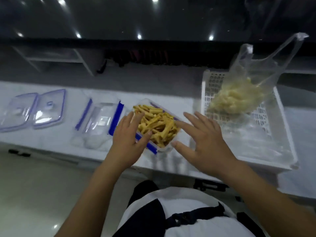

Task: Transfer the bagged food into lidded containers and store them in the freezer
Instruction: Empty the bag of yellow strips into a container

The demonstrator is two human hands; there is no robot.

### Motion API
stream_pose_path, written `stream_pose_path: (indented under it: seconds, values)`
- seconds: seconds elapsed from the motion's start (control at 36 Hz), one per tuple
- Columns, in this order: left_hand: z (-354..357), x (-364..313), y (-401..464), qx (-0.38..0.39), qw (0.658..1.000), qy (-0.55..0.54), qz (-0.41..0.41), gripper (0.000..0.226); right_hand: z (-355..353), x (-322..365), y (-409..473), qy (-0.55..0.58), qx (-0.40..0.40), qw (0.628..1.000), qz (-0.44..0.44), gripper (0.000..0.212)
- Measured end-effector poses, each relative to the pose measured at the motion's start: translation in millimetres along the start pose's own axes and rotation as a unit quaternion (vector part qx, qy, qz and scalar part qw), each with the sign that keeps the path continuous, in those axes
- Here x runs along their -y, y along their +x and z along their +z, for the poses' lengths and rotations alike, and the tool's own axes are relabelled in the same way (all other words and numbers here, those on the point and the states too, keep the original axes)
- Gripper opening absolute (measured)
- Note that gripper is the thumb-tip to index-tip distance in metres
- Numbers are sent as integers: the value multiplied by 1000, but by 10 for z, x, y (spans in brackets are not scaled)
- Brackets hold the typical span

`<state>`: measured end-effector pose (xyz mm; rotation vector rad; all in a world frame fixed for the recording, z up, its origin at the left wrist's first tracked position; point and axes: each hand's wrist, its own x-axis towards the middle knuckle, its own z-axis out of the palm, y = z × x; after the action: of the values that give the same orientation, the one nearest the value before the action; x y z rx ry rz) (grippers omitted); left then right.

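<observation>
**Both hands at the filled container, lid lying to the left**

Nearest the camera: white shirt and dark apron strap [196, 214] of the person, forearms reaching forward from it.

Left to right on the white surface [56, 139]:

- Two clear lids [32, 112] with pale blue rims, side by side at the far left, well apart from the hands.
- Clear lid with blue clips [100, 120], flat, just beside the left hand on its outer side; what lies under it cannot be told.
- Left hand [128, 139], fingers straight and spread, resting on the near left edge of the container, holding nothing.
- Container [158, 147], full of yellow food sticks [157, 125], long axis running from far left to near right, set between the two hands; no lid on it.
- Right hand [205, 139], fingers spread wide, index fingertip at the container's right edge, thumb near its front corner, gripping nothing.
- White slotted basket [282, 151], near the right hand, holding a clear bag [239, 98] of pale food, its handles standing up.

Judgement: the container looks ready for closing. The clipped lid lies leftward, so the left hand is nearer to it. Nothing stands between them.
</observation>
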<state>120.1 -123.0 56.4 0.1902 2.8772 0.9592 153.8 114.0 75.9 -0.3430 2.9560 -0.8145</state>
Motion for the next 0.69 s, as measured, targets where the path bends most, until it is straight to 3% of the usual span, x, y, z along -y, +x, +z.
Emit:
stream_pose_path:
  seconds: [0.17,0.28,0.39,0.58,0.69]
  values:
    - [-204,735,-424,-21,989,0,-146,70,577,221,366,-69,141,987,-12,91]
    - [-296,1089,-561,-18,984,-6,-179,74,748,277,654,-123,144,982,21,110]
    - [-464,1385,-599,-2,984,-20,-174,75,727,345,993,-152,119,979,72,122]
    - [-825,1878,-445,-5,987,-48,-155,75,767,423,1302,-148,210,949,185,133]
    - [-975,2130,-376,-14,988,-60,-144,73,840,547,1326,-161,188,945,212,133]
